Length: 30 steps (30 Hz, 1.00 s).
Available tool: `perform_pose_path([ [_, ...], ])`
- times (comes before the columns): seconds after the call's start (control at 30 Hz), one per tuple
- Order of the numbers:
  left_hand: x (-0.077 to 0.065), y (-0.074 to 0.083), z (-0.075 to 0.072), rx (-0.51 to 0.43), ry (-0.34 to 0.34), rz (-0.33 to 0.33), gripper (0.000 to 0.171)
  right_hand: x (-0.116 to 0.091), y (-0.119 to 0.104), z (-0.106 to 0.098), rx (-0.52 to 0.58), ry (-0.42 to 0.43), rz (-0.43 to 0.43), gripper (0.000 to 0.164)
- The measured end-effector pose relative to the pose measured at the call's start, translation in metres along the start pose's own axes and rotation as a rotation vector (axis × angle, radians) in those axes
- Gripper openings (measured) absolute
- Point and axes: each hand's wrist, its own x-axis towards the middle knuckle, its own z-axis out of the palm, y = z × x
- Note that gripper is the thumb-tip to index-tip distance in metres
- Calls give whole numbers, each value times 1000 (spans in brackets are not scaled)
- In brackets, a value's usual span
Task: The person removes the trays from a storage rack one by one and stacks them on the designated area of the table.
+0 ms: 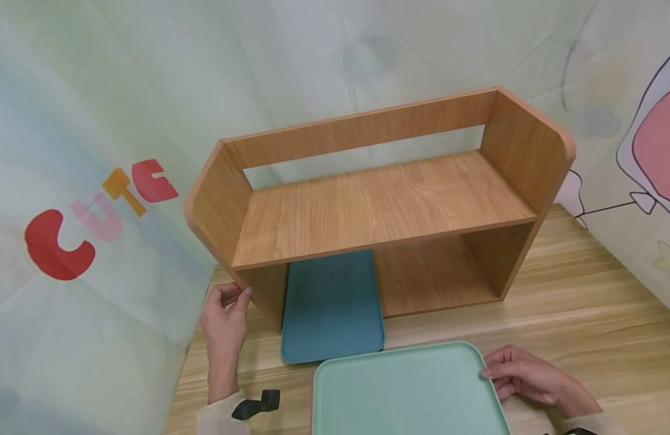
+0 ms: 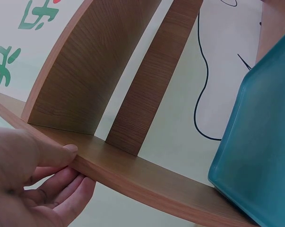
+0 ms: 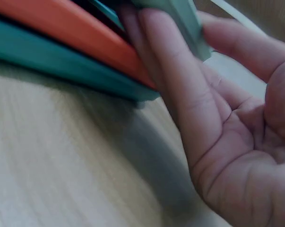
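A wooden two-level desktop shelf (image 1: pixel 389 199) stands against the back curtain. My left hand (image 1: pixel 226 320) pinches the front edge of its left side panel (image 2: pixel 71 80) between thumb and fingers. A blue tray (image 1: pixel 335 308) lies in the lower compartment, at the left, its front end jutting past the shelf. In front of it is a light green tray (image 1: pixel 411 393), cut off by the frame's bottom. My right hand (image 1: pixel 530 377) grips that tray's right edge, thumb on top and fingers below. Beneath it, the right wrist view shows an orange tray (image 3: pixel 85 33) and a dark green tray (image 3: pixel 52 66).
The wood-grain table (image 1: pixel 601 302) extends to the right of the shelf. Printed curtains enclose the back and sides, with red letters (image 1: pixel 57 244) on the left and a pink balloon (image 1: pixel 663 145) on the right.
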Motion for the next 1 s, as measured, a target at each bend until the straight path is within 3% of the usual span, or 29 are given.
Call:
perform_pose_path([
  [0.2, 0, 0, 0, -11, -2, 3, 18, 1, -7, 4, -85, 71, 61, 31],
  [0.33, 0, -1, 0, -11, -1, 4, 18, 1, -16, 11, -313, 188, 104, 19],
  [0.5, 0, -2, 1, 5, 9, 7, 17, 1, -24, 22, -585, 325, 139, 39],
  [0.63, 1, -2, 2, 4, 13, 10, 17, 3, -29, 33, -725, 396, 153, 34],
  [0.8, 1, -1, 2, -4, 13, 12, 17, 8, -33, 43, -823, 468, 181, 27],
  [1.0, 0, 0, 2, -16, 9, 5, 18, 13, -34, 47, -890, 489, 193, 24],
])
